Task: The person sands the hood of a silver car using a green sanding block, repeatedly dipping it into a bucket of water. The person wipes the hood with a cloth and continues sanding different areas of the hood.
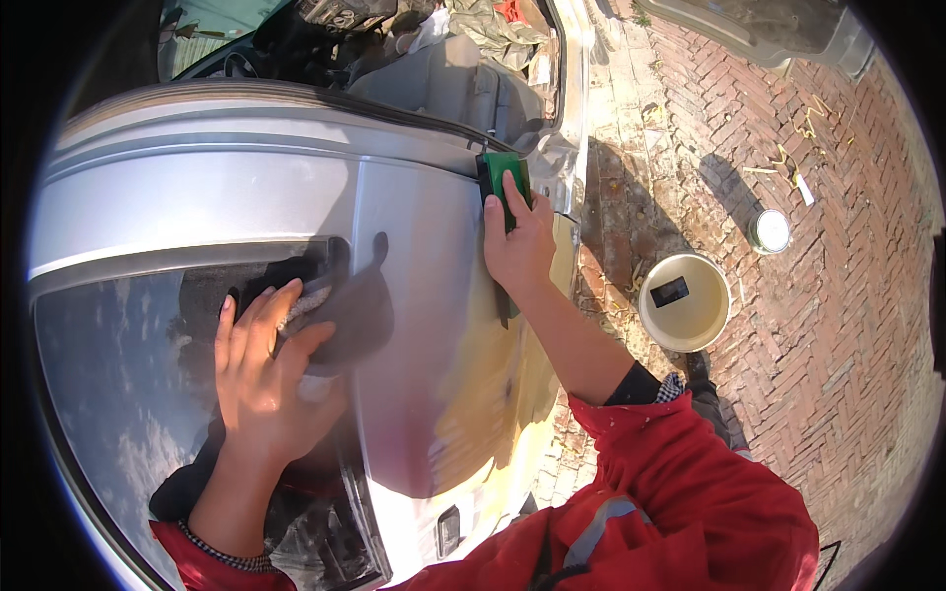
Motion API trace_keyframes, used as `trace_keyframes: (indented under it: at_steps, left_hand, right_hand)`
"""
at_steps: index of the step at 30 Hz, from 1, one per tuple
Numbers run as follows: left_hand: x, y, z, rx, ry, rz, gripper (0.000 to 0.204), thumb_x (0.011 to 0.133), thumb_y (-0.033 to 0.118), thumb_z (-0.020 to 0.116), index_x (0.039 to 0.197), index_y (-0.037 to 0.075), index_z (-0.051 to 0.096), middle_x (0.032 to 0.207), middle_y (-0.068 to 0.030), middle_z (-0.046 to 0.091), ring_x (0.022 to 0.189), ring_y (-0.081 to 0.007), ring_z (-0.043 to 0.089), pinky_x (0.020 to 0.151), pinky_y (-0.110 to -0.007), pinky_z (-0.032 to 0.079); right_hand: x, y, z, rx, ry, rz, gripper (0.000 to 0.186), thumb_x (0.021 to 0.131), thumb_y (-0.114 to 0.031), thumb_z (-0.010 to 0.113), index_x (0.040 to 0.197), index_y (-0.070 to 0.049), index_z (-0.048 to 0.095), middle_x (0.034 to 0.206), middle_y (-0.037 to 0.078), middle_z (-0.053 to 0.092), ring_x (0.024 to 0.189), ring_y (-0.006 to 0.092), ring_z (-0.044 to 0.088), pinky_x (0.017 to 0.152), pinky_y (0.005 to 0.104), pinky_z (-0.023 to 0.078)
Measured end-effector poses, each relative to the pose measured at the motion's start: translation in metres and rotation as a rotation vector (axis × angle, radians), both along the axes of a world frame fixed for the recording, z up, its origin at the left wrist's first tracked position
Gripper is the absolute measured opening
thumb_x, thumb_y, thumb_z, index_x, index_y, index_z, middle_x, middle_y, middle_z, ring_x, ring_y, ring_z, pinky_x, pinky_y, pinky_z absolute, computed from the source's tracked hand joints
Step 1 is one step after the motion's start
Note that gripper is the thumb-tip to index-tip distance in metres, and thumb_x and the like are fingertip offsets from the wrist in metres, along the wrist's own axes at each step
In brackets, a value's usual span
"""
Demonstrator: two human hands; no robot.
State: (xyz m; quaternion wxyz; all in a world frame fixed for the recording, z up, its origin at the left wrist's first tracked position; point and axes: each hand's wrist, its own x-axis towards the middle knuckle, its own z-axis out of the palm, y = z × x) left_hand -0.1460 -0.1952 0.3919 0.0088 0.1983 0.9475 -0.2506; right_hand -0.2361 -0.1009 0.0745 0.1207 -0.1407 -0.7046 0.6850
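Observation:
Against the edge of a silver car's body panel (434, 227), my right hand (517, 236) is closed around a green block with dark edges (505, 169) that looks like a sanding block. Its index finger lies along the block's top. My left hand (266, 379) is over the car's dark side window (118, 364), fingers and thumb apart. A small pale, textured patch shows between them; I cannot tell whether it is an object or a reflection. The lower part of the panel has yellowish and reddish tones.
To the right, a pale bucket (717, 335) holding a black rectangular object (669, 292) stands on brick paving (808, 394). Beyond it are a white-topped can (771, 232) and scattered strips. A cluttered car interior with a grey seat (434, 84) shows at the top; another vehicle part (769, 30) is at upper right.

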Motion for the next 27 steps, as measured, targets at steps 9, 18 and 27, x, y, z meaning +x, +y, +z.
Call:
trace_keyframes:
  at_steps: [9,18,27]
  left_hand:
    - [-0.002,-0.003,-0.004,0.015,0.003,-0.015,0.038,0.068,0.021,0.087,0.103,0.013,0.073,0.143,-0.0083,0.062,0.133,-0.0327,0.059,0.121,-0.059,0.034]
    - [-0.002,0.000,0.001,0.016,-0.052,-0.012,0.032,0.066,0.024,0.091,0.085,0.011,0.069,0.135,-0.0078,0.064,0.132,-0.0327,0.060,0.121,-0.059,0.034]
    - [0.000,-0.002,-0.001,0.018,-0.014,-0.058,0.030,0.066,0.022,0.091,0.080,0.011,0.067,0.130,-0.0076,0.066,0.128,-0.0328,0.063,0.118,-0.061,0.036]
  right_hand:
    - [-0.013,-0.006,-0.015,0.049,-0.066,0.021,0.048,0.103,-0.040,0.064,0.143,-0.013,0.067,0.126,0.023,0.060,0.115,0.0348,0.063,0.096,0.0419,0.052]
    - [0.100,-0.011,0.045,-0.016,0.255,0.054,0.050,0.094,-0.018,0.076,0.142,-0.010,0.067,0.133,0.028,0.059,0.113,0.0434,0.059,0.094,0.0487,0.050]
    - [-0.035,-0.015,-0.028,-0.036,-0.052,0.001,0.050,0.107,-0.036,0.059,0.148,-0.007,0.061,0.158,0.023,0.049,0.126,0.0387,0.054,0.110,0.0456,0.046]
